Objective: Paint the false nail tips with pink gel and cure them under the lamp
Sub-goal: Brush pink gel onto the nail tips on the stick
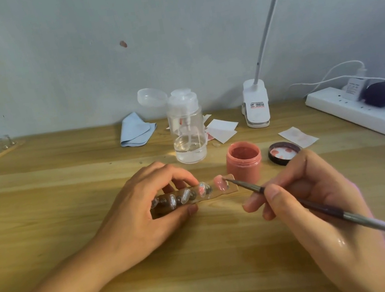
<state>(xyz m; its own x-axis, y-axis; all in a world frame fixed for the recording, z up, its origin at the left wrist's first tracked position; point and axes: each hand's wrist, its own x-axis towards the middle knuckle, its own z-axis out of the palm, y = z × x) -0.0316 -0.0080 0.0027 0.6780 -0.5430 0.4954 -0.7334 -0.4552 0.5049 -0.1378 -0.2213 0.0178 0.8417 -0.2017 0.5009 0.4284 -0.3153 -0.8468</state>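
**Head view: brush tip on the pink nail**

Gripped the card strip (220, 193) of false nail tips (172, 199) in the left hand (143, 206), thumb below, fingers curled over its top edge, low over the wooden table (45, 223). Pinched the brush (326, 209) in the right hand (306, 198), bristles touching the pink-coated end tip (219, 182) at the strip's three o'clock end. Saw a printed label on the clip lamp (255, 103) at twelve o'clock, too small to read. Found the open pink gel pot (243, 162) at two o'clock from the strip, its lid (284, 153) just beside it, a clear pump bottle (186, 131) at twelve, a pale grey wall (67, 52) behind.
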